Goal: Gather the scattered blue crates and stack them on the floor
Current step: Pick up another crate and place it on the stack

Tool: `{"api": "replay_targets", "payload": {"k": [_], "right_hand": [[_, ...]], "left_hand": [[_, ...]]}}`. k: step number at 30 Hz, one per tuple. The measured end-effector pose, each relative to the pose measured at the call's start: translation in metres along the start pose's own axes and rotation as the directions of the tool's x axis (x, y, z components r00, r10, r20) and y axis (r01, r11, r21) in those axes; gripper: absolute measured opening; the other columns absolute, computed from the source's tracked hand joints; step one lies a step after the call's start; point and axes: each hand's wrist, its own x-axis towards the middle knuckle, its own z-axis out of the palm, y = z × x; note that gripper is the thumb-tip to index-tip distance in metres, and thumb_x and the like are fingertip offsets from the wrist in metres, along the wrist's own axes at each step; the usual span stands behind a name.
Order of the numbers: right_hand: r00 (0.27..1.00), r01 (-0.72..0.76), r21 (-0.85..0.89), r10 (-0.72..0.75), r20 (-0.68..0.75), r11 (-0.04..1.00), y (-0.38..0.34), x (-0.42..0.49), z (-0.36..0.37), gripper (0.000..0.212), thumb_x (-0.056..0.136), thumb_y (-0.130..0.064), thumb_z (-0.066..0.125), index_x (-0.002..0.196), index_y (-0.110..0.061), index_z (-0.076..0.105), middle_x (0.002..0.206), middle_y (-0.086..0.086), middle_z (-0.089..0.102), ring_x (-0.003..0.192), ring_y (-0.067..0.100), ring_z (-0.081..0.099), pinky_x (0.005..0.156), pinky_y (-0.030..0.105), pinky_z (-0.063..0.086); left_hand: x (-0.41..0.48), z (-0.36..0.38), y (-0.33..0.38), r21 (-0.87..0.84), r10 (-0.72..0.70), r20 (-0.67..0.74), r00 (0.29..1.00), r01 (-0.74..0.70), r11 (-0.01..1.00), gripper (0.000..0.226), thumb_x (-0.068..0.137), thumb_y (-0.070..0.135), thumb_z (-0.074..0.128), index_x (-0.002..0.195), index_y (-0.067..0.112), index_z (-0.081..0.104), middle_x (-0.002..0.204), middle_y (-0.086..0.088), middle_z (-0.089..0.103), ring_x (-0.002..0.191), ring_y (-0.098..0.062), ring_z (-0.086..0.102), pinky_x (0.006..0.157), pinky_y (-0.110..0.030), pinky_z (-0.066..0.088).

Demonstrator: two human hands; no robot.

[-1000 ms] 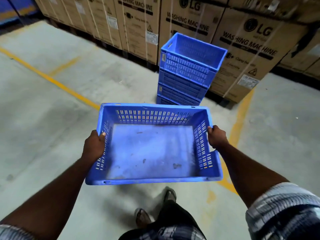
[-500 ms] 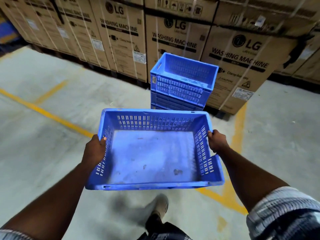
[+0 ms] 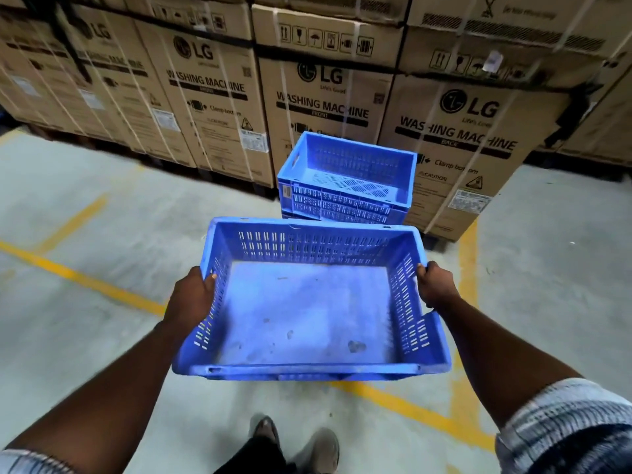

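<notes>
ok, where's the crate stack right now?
Head view, upper centre: the stack stands on the floor against the washing machine boxes, just beyond the far rim of the carried crate.

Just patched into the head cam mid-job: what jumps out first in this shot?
An empty blue perforated plastic crate fills the centre, held off the floor by the left hand and right hand gripping its side walls. Just beyond it, a stack of matching blue crates stands on the grey concrete floor. Behind that rises a wall of brown cardboard washing machine boxes.
</notes>
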Motion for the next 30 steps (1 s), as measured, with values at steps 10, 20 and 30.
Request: {"api": "replay_targets", "payload": {"k": [10, 20, 30], "right_hand": [[0.998, -0.047, -0.107, 0.043, -0.041, 0.993, -0.034, 0.075, -0.038, 0.041, 0.105, -0.025, 0.027, 0.114, 0.006, 0.052, 0.112, 0.03, 0.061, 0.104, 0.043, 0.059, 0.084, 0.039, 0.044], [0.984, -0.141, -0.199, 0.114, -0.139, 0.97, -0.072, 0.153, -0.081, 0.039, 0.103, -0.016, 0.026, 0.118, 0.009, 0.052, 0.118, 0.029, 0.058, 0.105, 0.042, 0.061, 0.085, 0.041, 0.046], [0.969, -0.209, -0.163, 0.182, -0.166, 0.964, -0.105, 0.249, -0.115, 0.038, 0.103, -0.016, 0.026, 0.115, 0.007, 0.053, 0.114, 0.027, 0.06, 0.099, 0.04, 0.062, 0.079, 0.037, 0.048]], "left_hand": [[0.124, 0.01, 0.049, 0.012, 0.103, 0.066, 0.993, -0.104, 0.995, 0.034, 0.098, 0.034, 0.047, 0.093, 0.001, 0.051, 0.092, -0.031, 0.063, 0.089, -0.048, 0.06, 0.074, -0.046, 0.049], [0.282, 0.007, 0.135, -0.061, 0.226, 0.149, 0.963, -0.219, 0.974, 0.033, 0.096, 0.036, 0.047, 0.104, 0.005, 0.057, 0.102, -0.022, 0.068, 0.097, -0.041, 0.062, 0.08, -0.042, 0.049], [0.399, 0.018, 0.2, -0.094, 0.286, 0.17, 0.943, -0.273, 0.957, 0.034, 0.096, 0.038, 0.047, 0.107, 0.008, 0.058, 0.1, -0.019, 0.068, 0.087, -0.036, 0.064, 0.076, -0.039, 0.052]]}}
